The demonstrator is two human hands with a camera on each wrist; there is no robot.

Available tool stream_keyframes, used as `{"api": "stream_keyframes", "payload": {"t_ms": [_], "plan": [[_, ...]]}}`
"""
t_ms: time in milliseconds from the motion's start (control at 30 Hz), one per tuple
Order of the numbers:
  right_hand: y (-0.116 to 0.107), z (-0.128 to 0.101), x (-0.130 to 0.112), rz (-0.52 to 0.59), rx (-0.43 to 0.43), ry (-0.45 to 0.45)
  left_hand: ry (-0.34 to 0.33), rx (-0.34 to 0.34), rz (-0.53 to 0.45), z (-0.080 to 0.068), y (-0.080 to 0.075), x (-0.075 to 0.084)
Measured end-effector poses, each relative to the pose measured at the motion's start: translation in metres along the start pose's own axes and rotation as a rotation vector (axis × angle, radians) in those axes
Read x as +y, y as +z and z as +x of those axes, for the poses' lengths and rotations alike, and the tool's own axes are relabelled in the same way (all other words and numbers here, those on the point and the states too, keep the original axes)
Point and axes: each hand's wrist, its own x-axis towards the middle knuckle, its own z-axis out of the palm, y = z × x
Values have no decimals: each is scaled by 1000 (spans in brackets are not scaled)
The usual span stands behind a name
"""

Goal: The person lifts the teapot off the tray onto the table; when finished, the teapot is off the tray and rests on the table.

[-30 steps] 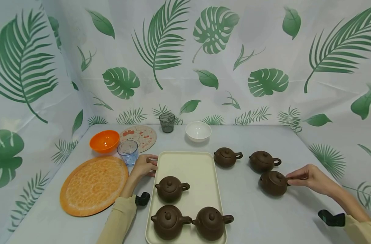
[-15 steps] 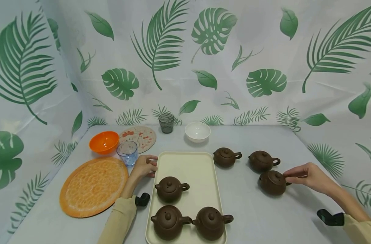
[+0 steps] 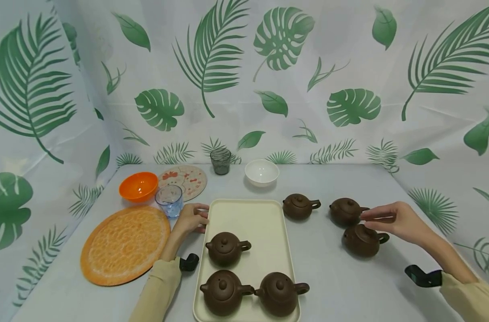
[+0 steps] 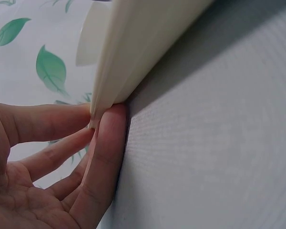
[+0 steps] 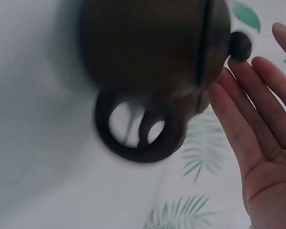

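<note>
Over on the right side of the table (image 3: 329, 286), the right hand (image 3: 393, 220) hovers with its fingers straight and relaxed, holding nothing, just above the near teapot (image 3: 363, 240) and close to the handle of the far right teapot (image 3: 345, 211). The right wrist view shows a pot's loop handle (image 5: 136, 131) and lid knob (image 5: 240, 45) right beside the fingers (image 5: 243, 124), but blurry, so I can't say whether anything is actually touching. Main worry for me: those two pots sit close together, so a sloppy reach for one could knock the other, or bump a lid loose — the lids look like they just rest on top. A third loose teapot (image 3: 298, 206) stands a bit left, just beside the cream tray (image 3: 244, 214), which already carries three teapots (image 3: 226, 248). The left hand (image 3: 191, 218) is at the tray's left edge; the left wrist view has the fingers (image 4: 105, 157) pressed under and against the rim (image 4: 128, 62), thumb side curled round it, so it's gripping the tray. If that hand lifts or tugs while a pot gets set down, the three on board could slide into each other — smooth tray, round pots. Also the blue glass (image 3: 169, 200) sits just behind that hand, easy to elbow over.
</note>
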Motion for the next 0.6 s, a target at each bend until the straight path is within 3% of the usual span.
{"api": "stream_keyframes", "payload": {"t_ms": [233, 600], "plan": [[21, 24, -33, 18, -24, -38, 12, -1, -8, -1, 0, 0], [86, 64, -68, 122, -198, -159, 17, 1, -2, -1, 1, 0]]}}
